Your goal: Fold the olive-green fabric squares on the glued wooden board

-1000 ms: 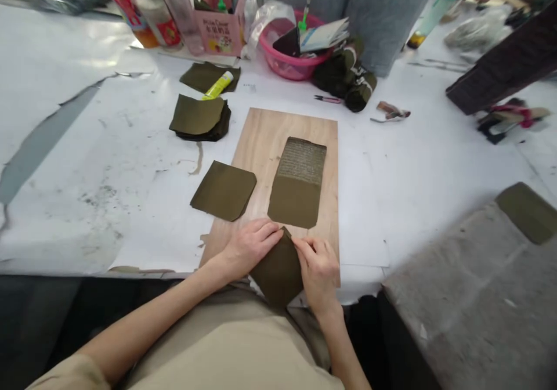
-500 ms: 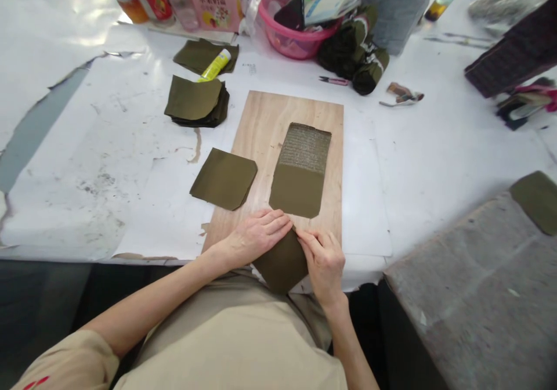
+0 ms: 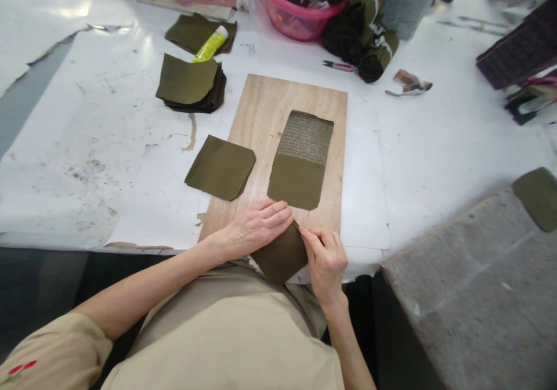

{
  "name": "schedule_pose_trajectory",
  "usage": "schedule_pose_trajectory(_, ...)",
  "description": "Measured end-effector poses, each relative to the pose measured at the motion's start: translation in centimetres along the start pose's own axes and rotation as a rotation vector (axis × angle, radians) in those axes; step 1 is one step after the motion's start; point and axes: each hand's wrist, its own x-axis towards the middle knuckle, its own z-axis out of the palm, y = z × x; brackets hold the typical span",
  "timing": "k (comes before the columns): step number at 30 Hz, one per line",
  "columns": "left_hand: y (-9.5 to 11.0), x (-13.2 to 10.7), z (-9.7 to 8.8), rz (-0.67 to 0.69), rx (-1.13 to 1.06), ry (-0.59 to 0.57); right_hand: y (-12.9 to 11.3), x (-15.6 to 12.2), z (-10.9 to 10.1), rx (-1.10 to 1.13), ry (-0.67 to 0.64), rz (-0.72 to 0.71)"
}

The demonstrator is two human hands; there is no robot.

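My left hand (image 3: 256, 227) lies flat, fingers stretched out, pressing on the left part of an olive-green fabric piece (image 3: 281, 256) at the near edge of a wooden board (image 3: 261, 111). My right hand (image 3: 324, 256) pinches the same piece at its upper right edge, fingers curled. Just beyond the hands, a longer olive piece with a grey ribbed top section (image 3: 301, 158) lies on the board. Another olive square (image 3: 220, 166) rests half on the board's left edge.
A stack of olive pieces (image 3: 189, 82) and a yellow glue tube (image 3: 211, 43) lie at the far left. A pink basin (image 3: 300, 18), dark rolled fabric (image 3: 369, 42) and small snips (image 3: 337, 65) sit at the back. A grey felt pad (image 3: 474, 297) carries an olive piece (image 3: 537, 195) on the right.
The view has tilted down, so everything sits higher in frame. My left fingers have flattened over the fabric piece; the right hand keeps its pinch.
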Motion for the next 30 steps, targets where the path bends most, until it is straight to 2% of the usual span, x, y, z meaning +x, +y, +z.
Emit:
schedule_pose_trajectory(7,0.2,0.6,0.1,0.038,0.03,0.026,0.5,-0.5,-0.4,0.028,-0.026,0.013)
schedule_pose_trajectory(13,0.6,0.7,-0.4,0.007,0.004,-0.028,0.7,-1.0,-1.1,0.044,-0.027,0.032)
schedule_pose_trajectory(20,1.0,1.3,-0.6,0.017,0.025,-0.052,0.6,-1.4,-1.6,0.031,-0.01,0.037)
schedule_pose_trajectory(30,1.3,1.7,-1.0,0.012,-0.036,-0.063,1.1,-2.4,-1.7,-0.018,-0.049,0.028)
